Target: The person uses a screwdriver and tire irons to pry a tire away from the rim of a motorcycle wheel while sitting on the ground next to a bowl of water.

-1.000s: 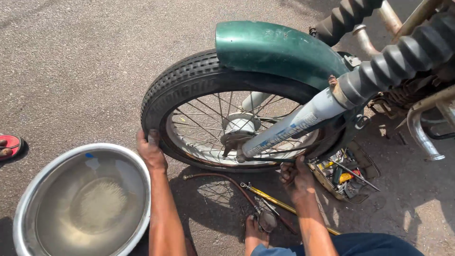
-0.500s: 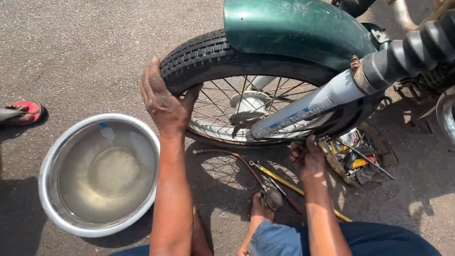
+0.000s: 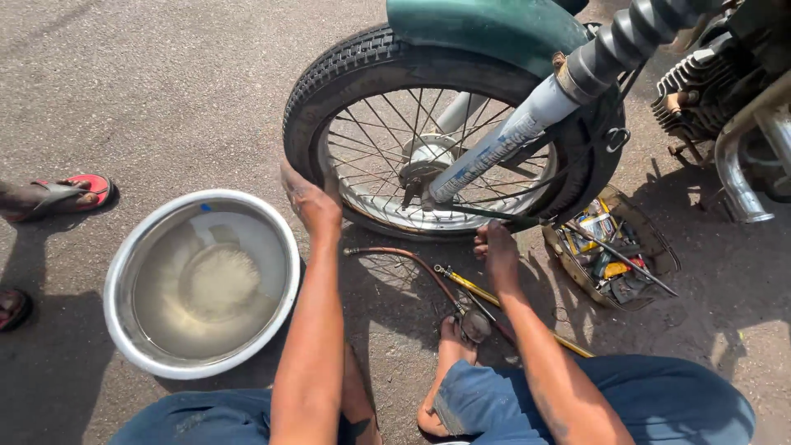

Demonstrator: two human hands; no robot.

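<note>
One motorcycle wheel stands upright on the tarmac at the far middle of the scene, with a black tyre, thin wire spokes and a green mudguard over its top. Two hands work at it. The left hand rests against the tyre at the wheel's near left edge, fingers curled onto the rubber; how tightly they grip cannot be told. The right hand sits at the near bottom of the wheel, just below the rim, its fingers bent narrow around something there that is too hidden to name. One silver fork leg slants down across the spokes to the hub, bearing a long narrow label with dark lettering along its length. One round metal bowl of cloudy water lies on the ground to the near left, just beside the left forearm. One brown hose and one yellow bar lie on the ground between the arms. To the right of the right hand is one small tray of tools, holding several small packages, yellow and blue among them. At the far left edge, one red sandal on another person's foot is seen, with a second foot below it.
</note>
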